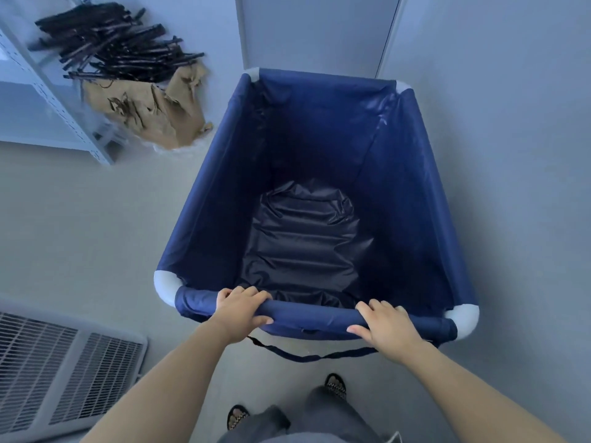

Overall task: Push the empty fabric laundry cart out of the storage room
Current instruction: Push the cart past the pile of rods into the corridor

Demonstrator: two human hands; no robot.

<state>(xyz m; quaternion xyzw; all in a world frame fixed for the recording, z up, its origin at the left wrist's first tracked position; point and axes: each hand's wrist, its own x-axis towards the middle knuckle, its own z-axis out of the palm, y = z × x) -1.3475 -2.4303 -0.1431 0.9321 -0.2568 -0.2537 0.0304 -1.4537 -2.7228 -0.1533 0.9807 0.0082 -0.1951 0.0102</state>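
A dark blue fabric laundry cart with white corner joints fills the middle of the view, and nothing lies inside it. My left hand grips the near top rail toward its left end. My right hand grips the same rail toward its right end. Fingers of both hands curl over the rail. A dark strap hangs below the rail. The cart's far end touches or nearly touches a pale door panel.
A heap of dark sticks and torn brown paper lies on the floor at the far left, beside a grey metal shelf. A white grilled unit sits near left. A wall runs close along the cart's right.
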